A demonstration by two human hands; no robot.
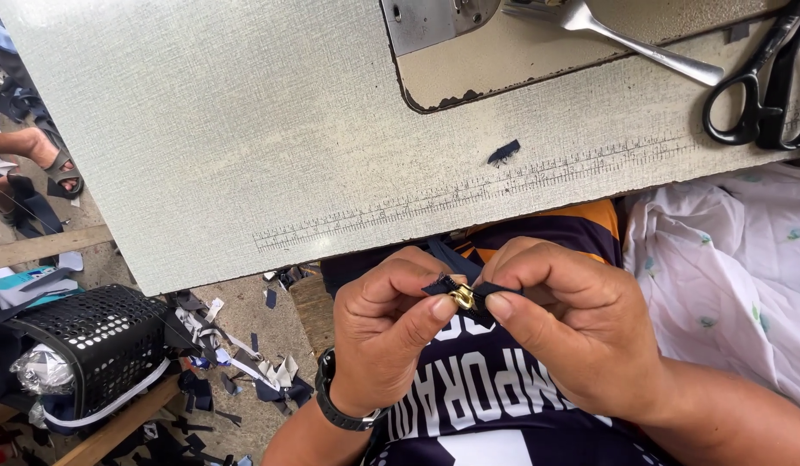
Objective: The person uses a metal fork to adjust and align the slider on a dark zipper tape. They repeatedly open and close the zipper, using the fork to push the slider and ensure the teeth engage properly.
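Grey-speckled sewing table (245,129) fills the far half of my view, with a printed ruler strip along its near edge. On it, far right, I see black scissors (762,82), and a metal fork (624,34) lying over the sewing machine base plate (521,52). A small dark fabric scrap (503,153) sits on the table near the middle.

Both hands are near, below the table edge, over the lap. Left hand (387,332) and right hand (581,332) meet at a small brass zipper slider (462,297) on a strip of dark zipper tape (447,283). Left thumb and forefinger are pinched together on the tape and slider from the left; right thumb and forefinger are clamped on it from the right. Thumb tips nearly touch across the slider. A black wristband (331,406) is on the left wrist.

Under the hands is a dark shirt (478,397) with white lettering and orange trim. White flowered cloth (728,267) is bunched at the right. At the near left, a black mesh basket (98,345) sits on a wooden slat, with fabric offcuts (245,371) scattered on the concrete floor. At the far left, another person's sandalled foot (50,164) shows.
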